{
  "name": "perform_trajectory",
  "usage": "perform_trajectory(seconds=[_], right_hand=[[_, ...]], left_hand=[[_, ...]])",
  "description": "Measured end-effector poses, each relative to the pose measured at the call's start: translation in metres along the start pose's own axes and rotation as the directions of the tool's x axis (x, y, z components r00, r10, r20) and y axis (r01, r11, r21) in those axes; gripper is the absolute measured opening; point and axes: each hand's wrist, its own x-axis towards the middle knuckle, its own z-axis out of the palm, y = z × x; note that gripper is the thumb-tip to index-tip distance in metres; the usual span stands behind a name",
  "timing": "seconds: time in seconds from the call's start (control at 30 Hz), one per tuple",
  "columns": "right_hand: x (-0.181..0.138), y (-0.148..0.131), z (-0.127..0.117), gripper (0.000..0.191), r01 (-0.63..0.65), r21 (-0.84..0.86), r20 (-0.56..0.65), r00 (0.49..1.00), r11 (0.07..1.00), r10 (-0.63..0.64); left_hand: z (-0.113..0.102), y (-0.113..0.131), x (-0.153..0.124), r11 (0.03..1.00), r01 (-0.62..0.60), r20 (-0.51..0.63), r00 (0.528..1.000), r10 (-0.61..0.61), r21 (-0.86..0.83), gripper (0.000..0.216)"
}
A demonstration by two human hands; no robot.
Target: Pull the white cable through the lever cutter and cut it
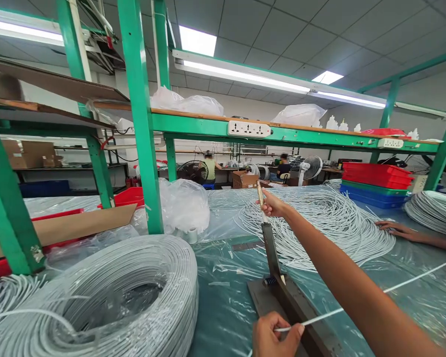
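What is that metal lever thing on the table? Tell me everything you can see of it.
The cutter is dark grey metal: a flat base on the plastic-covered table and a long blade arm raised steeply. The right hand grips its pale handle at the top. A white cable crosses the base, pinched by the left hand.

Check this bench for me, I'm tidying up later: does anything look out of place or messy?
Nothing looks damaged. The right hand grips the raised cutter handle, the left hand pinches a white cord at the cutter base. The cut cords lie in a loose tangled heap, and crumpled plastic bags sit by the green post.
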Motion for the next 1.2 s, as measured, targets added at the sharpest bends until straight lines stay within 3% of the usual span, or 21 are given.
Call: perform_trajectory(seconds=[0.13, 0.27, 0.5, 0.7, 0.8, 0.9, 0.97, 1.1, 1.17, 1.2], right_hand=[[-0.002, -0.008, -0.003, 0.052, -0.056, 0.031, 0.045, 0.998, 0.998, 0.054], [-0.028, -0.014, -0.013, 0.06, -0.009, 0.074, 0.086, 0.996, 0.997, 0.003], [-0.135, -0.006, -0.038, 0.059, 0.1, 0.206, 0.136, 0.982, 0.973, -0.13], [-0.235, 0.044, -0.051, 0.038, 0.049, 0.263, 0.096, 0.992, 0.963, -0.077], [-0.272, 0.065, -0.05, 0.026, -0.003, 0.261, 0.053, 0.999, 0.965, -0.011], [-0.295, 0.073, -0.045, 0.042, -0.08, 0.213, 0.014, 0.997, 0.974, 0.079], [-0.301, 0.074, -0.042, 0.051, -0.106, 0.19, 0.001, 0.994, 0.976, 0.108], [-0.305, 0.074, -0.041, 0.051, -0.133, 0.172, -0.014, 0.99, 0.976, 0.137], [-0.305, 0.073, -0.042, 0.051, -0.165, 0.142, -0.027, 0.985, 0.976, 0.171], [-0.305, 0.072, -0.042, 0.051, -0.184, 0.122, -0.032, 0.982, 0.975, 0.189]], left_hand=[[-0.003, 0.006, 0.0, 1.0, 0.011, 0.033, 0.999, -0.01, -0.025, 0.03], [-0.003, 0.009, -0.003, 0.993, 0.01, -0.018, 1.0, -0.012, -0.117, 0.028], [-0.008, 0.014, -0.004, 0.993, 0.04, 0.063, 0.997, -0.033, -0.112, 0.029], [-0.01, 0.013, -0.005, 0.995, -0.026, 0.101, 0.994, 0.036, -0.095, 0.03], [-0.013, 0.015, -0.007, 0.991, -0.131, 0.12, 0.985, 0.128, 0.017, 0.029], [-0.017, 0.018, -0.01, 0.942, -0.26, 0.169, 0.959, 0.227, 0.214, 0.027], [-0.019, 0.02, -0.013, 0.847, -0.361, 0.216, 0.93, 0.297, 0.39, 0.024], [-0.02, 0.027, -0.018, 0.613, -0.482, 0.301, 0.874, 0.38, 0.626, 0.029], [-0.018, 0.029, -0.02, 0.59, -0.487, 0.294, 0.87, 0.397, 0.644, 0.031], [-0.017, 0.029, -0.019, 0.624, -0.481, 0.272, 0.873, 0.405, 0.616, 0.032]])
